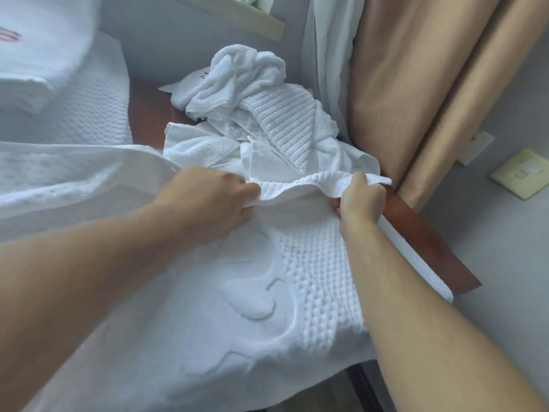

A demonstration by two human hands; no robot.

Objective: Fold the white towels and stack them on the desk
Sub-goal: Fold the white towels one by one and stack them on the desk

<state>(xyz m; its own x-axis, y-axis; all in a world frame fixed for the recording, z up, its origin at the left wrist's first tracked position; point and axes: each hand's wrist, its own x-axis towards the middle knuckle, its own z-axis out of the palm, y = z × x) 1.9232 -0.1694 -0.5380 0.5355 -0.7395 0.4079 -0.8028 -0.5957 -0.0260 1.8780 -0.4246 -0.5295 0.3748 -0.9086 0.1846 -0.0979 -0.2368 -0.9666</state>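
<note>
Two grips pinch the towel's (pixel 267 292) far hem, left hand (pixel 208 200) at 11 o'clock, right hand (pixel 361 200) at 1; thick, soft, probably light cloth, likely to sag, best held near corners.

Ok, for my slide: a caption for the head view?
Left hand and right hand grip the white towel on the desk.

I gripped a white waffle-weave cloth towel (pixel 300 275), matt and knobbly, crumpled white terry towels (pixel 276 114) looked fluffy, ribbed, reddish-brown wooden desk (pixel 430 248) smooth, tan fabric curtain (pixel 395 84) faintly lustrous.
</note>
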